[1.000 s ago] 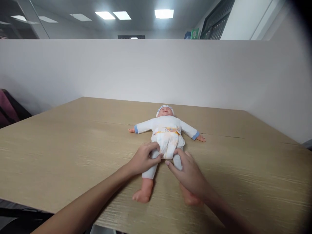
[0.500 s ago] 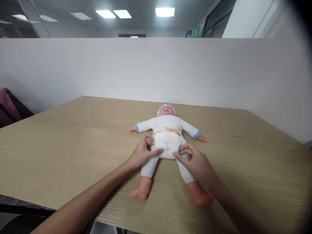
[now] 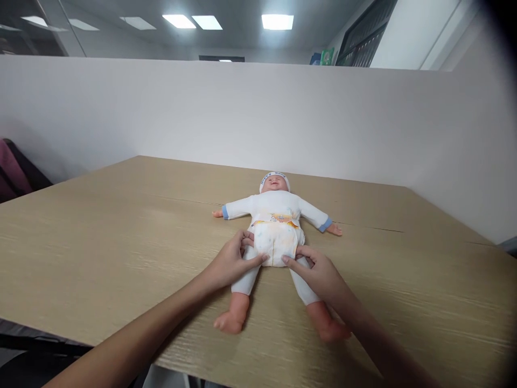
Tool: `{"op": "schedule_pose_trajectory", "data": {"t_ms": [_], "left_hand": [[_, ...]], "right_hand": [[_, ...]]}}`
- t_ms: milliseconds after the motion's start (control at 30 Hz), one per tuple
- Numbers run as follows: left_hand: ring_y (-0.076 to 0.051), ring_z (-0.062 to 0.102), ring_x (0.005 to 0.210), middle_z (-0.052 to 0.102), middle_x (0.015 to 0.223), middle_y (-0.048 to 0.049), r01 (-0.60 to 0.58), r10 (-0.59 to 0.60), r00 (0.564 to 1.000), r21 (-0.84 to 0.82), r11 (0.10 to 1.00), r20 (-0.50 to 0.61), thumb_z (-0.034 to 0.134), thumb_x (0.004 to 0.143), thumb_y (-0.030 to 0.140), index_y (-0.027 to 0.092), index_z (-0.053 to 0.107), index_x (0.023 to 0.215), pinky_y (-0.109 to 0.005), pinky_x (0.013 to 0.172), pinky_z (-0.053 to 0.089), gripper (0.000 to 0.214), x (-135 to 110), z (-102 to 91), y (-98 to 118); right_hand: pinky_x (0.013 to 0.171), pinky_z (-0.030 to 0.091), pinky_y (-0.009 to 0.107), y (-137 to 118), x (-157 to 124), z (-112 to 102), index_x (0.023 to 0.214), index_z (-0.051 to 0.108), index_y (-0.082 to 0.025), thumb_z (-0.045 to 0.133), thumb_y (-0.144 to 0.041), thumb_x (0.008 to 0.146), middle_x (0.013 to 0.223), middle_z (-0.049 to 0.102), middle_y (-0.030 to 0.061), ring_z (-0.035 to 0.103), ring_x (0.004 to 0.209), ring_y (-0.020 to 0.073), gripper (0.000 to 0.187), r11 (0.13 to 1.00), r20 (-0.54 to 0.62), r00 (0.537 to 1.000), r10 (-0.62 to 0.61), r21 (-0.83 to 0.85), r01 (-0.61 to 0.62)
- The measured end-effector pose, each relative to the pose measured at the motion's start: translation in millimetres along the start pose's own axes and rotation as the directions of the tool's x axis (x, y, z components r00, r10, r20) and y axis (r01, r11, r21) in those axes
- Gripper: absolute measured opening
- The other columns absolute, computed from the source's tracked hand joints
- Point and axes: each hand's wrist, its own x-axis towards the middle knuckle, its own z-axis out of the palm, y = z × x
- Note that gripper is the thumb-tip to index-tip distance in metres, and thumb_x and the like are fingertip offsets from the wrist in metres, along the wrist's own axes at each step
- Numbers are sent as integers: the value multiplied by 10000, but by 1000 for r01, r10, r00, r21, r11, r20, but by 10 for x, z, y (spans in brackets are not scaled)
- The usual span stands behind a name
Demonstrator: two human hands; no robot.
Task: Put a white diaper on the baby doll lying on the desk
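Observation:
A baby doll [image 3: 276, 202] in a white suit with blue cuffs lies on its back, arms spread and feet toward me. Around its hips is a white diaper [image 3: 274, 242] with an orange printed band at the waist. My left hand [image 3: 234, 258] has thumb and fingers closed on the diaper's leg edge at the left, the thumb lying on its lower front. At the right leg edge, my right hand [image 3: 317, 269] grips the diaper in the same way, its thumb also on the lower front. The fingertips behind the edges are partly hidden.
The doll lies on a wooden table [image 3: 121, 231]. A pale partition [image 3: 202, 113] rises behind the table and along its right side. Beyond the left edge is a dark and maroon item [image 3: 16, 172], perhaps a bag or chair.
Both thumbs have moved slightly down and inward on the diaper's lower front. My right fingers have drawn closer to its edge. The doll lies nearly as before.

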Motion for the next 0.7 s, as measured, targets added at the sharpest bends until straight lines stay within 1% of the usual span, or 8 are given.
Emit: {"op": "schedule_pose_trajectory", "data": {"t_ms": [100,200,267,333,400,467,567,700], "left_hand": [[-213,628,879,691,986,-27,19,-20,999,29,999,36,774,817,502,192,614,1096,-322,780,469,446,-3,-37,24],[-211,609,825,691,900,-9,45,-49,995,43,998,91,744,835,552,191,670,976,-310,722,441,395,21,-74,52],[-221,624,851,710,919,-19,92,-86,988,-45,995,127,746,835,555,187,692,971,-312,726,450,396,49,-90,55],[-248,655,942,739,1015,-48,158,-122,975,-200,967,184,765,827,538,187,709,1043,-330,782,487,416,80,-99,39],[-271,673,1030,748,1109,-78,224,-139,958,-351,909,249,790,817,515,191,709,1109,-360,860,516,443,107,-103,8],[-276,682,1059,747,1150,-95,265,-141,946,-445,856,292,810,811,491,190,704,1126,-387,922,524,448,128,-102,-32],[-275,693,1053,745,1165,-112,280,-137,944,-507,815,301,834,797,470,181,702,1125,-412,967,527,457,147,-93,-87],[-262,703,1008,753,1100,-105,257,-124,954,-536,804,273,836,799,484,179,706,1071,-428,970,538,429,155,-78,-115]], "right_hand": [[818,478,318,21,27,-10,897,750,-220,716,-534,850,925,743,19,655,911,242,319,991,38,999,35,124,-39],[751,466,299,21,23,-11,908,755,-211,722,-544,842,900,738,12,642,863,226,342,988,46,997,65,139,-71],[691,448,288,14,10,-8,899,747,-207,717,-555,847,859,727,5,624,807,211,353,987,46,995,89,132,-95],[661,439,283,7,-1,-5,884,732,-208,712,-555,853,825,719,1,613,775,203,349,986,35,994,106,124,-110],[693,460,286,0,-4,0,896,724,-214,723,-537,853,853,733,4,630,808,209,327,984,31,995,99,146,-102],[792,493,295,-7,-1,7,947,726,-221,755,-507,837,955,758,17,662,917,227,307,972,47,997,66,222,-75],[921,498,316,-11,8,20,1008,721,-223,791,-474,812,1072,764,37,672,1058,251,326,946,69,997,28,321,-49],[835,515,329,21,33,39,913,700,-213,741,-546,844,954,751,40,678,941,248,342,956,24,997,68,284,-72]]}}
